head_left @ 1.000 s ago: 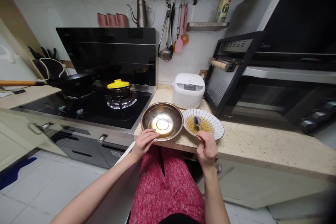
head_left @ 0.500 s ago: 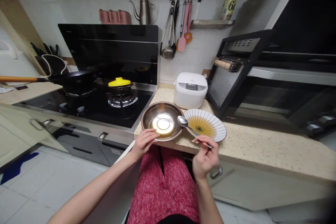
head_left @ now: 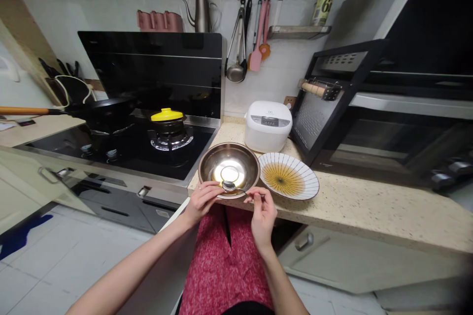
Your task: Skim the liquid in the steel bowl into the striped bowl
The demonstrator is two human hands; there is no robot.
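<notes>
One yellow-lidded pot (head_left: 167, 116) sits on the hob (head_left: 181, 163), far left. The left hand (head_left: 202, 202) clasps a stainless-steel bowl (head_left: 210, 161) at its near rim; a spoon (head_left: 228, 185) hangs over that side, its handle pinched by the right hand (head_left: 263, 212). Right of the bowl, a striped plate (head_left: 309, 184) holds yellow-brown liquid (head_left: 281, 180).

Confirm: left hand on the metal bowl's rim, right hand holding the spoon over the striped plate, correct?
Not the striped plate: the head view shows the spoon in the right hand over the metal bowl. The left hand is on its rim.
</notes>
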